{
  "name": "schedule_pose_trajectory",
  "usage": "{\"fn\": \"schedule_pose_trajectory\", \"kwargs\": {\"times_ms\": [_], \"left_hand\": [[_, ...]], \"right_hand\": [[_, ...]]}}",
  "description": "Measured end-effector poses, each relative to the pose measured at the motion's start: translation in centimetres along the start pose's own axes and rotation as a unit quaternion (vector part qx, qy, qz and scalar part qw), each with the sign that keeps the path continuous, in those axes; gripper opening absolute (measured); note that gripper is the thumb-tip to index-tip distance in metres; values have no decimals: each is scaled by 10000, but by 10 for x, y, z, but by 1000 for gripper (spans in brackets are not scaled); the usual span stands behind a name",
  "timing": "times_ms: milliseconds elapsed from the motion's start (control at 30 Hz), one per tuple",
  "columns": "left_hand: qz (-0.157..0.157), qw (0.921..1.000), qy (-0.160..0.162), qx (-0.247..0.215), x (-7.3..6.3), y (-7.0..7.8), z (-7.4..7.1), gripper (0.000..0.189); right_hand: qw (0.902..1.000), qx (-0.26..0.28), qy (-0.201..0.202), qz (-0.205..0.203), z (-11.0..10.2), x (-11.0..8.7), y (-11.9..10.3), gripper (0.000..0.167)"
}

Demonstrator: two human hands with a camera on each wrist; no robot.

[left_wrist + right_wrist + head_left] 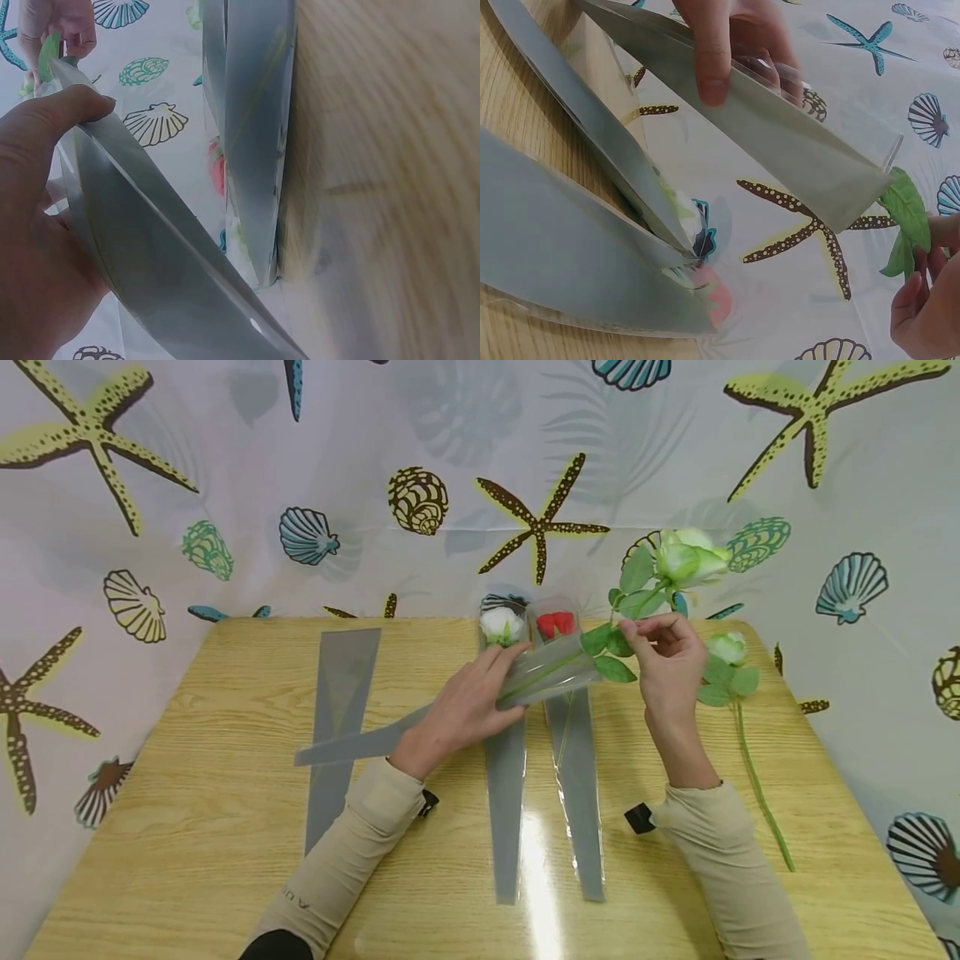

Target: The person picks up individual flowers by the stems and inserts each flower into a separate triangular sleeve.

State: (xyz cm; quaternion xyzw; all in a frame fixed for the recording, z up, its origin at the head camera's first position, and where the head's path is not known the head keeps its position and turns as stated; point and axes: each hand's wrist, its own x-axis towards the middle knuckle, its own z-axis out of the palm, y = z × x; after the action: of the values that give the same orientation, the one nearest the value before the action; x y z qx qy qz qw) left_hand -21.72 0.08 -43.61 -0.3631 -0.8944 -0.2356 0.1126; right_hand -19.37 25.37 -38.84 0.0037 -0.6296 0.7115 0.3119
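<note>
My left hand (471, 703) grips a grey-backed clear flower sleeve (551, 672) around its upper part, its narrow end reaching down to the left. The stem of an artificial white-green rose (686, 560) runs inside the sleeve, while its bloom and several leaves stick out of the wide mouth. My right hand (667, 656) pinches the rose among its leaves, just below the bloom. In the left wrist view the sleeve (150, 232) passes between thumb and fingers. The right wrist view shows the leaves (906, 217) at the sleeve's opening, beside the right fingers.
Two filled sleeves lie mid-table, one with a white rose (501, 625), one with a red rose (556, 624). Another flat grey sleeve (341, 693) lies at left. A loose pale rose (727, 648) with a long stem lies at right. Shell-patterned cloth (360, 435) hangs behind the wooden table (187, 760).
</note>
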Motion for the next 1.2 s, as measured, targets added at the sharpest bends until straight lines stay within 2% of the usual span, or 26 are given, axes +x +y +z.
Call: {"fn": "schedule_pose_trajectory", "kwargs": {"times_ms": [167,333,500,700,867,1000,1200], "left_hand": [[26,9999,-3,-135,-1,-2,2,80],[32,9996,-51,-270,-2,-3,3,78],[118,9990,-132,-400,-1,-1,2,75],[261,9978,-347,-502,-1,1,1,75],[168,9962,-437,-731,-1,2,0,76],[59,9948,-520,-873,-2,3,0,76],[79,9953,-477,-837,-2,4,1,76]], "right_hand": [[9997,-58,-217,-70,-1,-2,0,18],[9989,-241,-391,110,1,-3,1,16],[9986,-284,-285,330,1,-3,1,19],[9992,-250,-106,283,-1,-1,2,18],[9996,-67,-203,168,-1,0,2,16],[9998,79,-111,164,-3,2,2,20],[9999,-59,-68,112,-3,1,4,18]]}}
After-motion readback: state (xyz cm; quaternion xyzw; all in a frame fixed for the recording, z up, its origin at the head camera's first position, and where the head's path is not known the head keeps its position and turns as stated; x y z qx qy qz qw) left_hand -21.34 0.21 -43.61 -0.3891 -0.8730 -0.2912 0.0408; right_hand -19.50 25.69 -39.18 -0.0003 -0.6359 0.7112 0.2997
